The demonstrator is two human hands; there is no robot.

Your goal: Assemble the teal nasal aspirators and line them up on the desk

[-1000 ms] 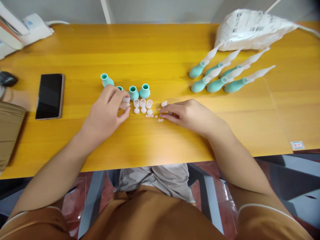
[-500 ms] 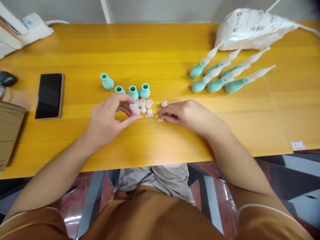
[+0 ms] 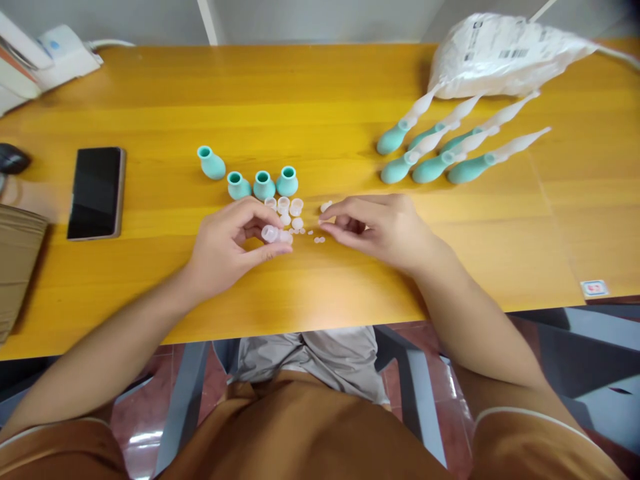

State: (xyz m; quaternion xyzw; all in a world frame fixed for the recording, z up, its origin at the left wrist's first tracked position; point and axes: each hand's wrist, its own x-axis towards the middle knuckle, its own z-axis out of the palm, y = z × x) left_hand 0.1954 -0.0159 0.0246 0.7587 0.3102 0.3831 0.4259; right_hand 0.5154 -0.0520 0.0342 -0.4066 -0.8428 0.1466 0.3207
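Holding a translucent plastic fitting [image 3: 273, 234] clamped between thumb and fingers of the left hand [image 3: 225, 240]. Pinching in the right hand [image 3: 385, 230] what looks like a tiny white disc [image 3: 321, 222], too small to be sure. Crowded between both hands by loose discs [image 3: 317, 240] and, just beyond the left fingertips, by similar fittings [image 3: 297, 207]. Backed, beyond the left hand, by four open teal bulbs [image 3: 263, 188]. Flanked well left of that hand by a dark phone [image 3: 95, 193], a mouse [image 3: 13, 159] and folded cardboard [image 3: 20, 263]. Occupied, beyond the right hand, by nozzle-tipped bulbs [image 3: 467, 170] and, farther back, a bulging plastic bag [image 3: 500, 57]. Spread over a glossy yellow table [image 3: 325, 293], bounded past the hands by a grey partition [image 3: 320, 20]. Paved below, nearer than both hands, with red tiles [image 3: 140, 427].
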